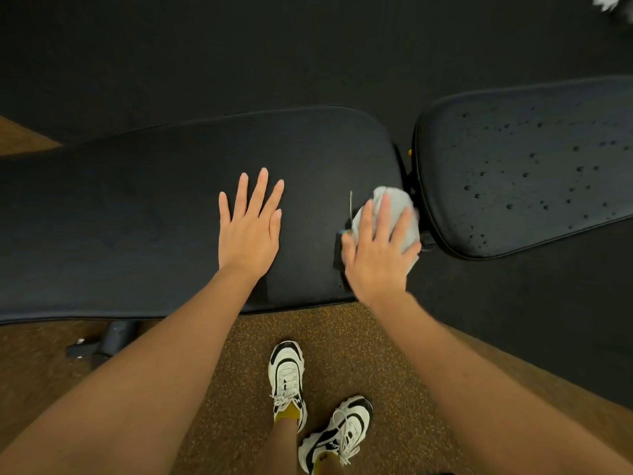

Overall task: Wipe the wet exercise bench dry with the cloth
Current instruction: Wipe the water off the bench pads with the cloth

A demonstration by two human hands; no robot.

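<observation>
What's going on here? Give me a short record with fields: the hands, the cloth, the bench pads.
left hand: flat, fingers spread, resting on the long pad
right hand: presses the grey cloth at the long pad's right end
long pad: no droplets visible
short pad: dotted with water droplets, not yet wiped
floor: speckled brown, with the person's white-and-black sneakers

The person's forearms were bare, with no sleeves in view. They wore 2 white-and-black chunky sneakers with white laces and mustard-yellow socks.
</observation>
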